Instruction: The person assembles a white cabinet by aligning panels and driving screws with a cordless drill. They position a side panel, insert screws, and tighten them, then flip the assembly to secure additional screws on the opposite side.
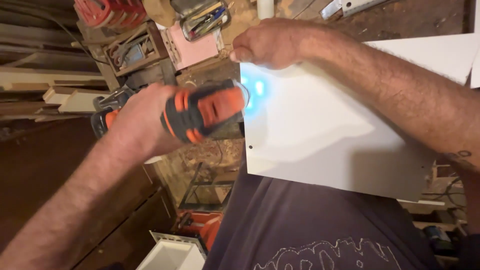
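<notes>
With our left hand (137, 117) clenched round the orange cordless drill (202, 112) at the white panel (320, 135)'s edge, right hand (267, 44) curled over its top corner, one hole shows drilled.

Both forearms were bare and hairy, with no sleeves reaching the wrists. The left hand (142, 117) and right hand (267, 44) wore no gloves or rings. A dark tattoo mark sat far up the right arm from the fingers. The torso wore a dark purple-grey T-shirt (300, 225) with a pale outlined graphic.
</notes>
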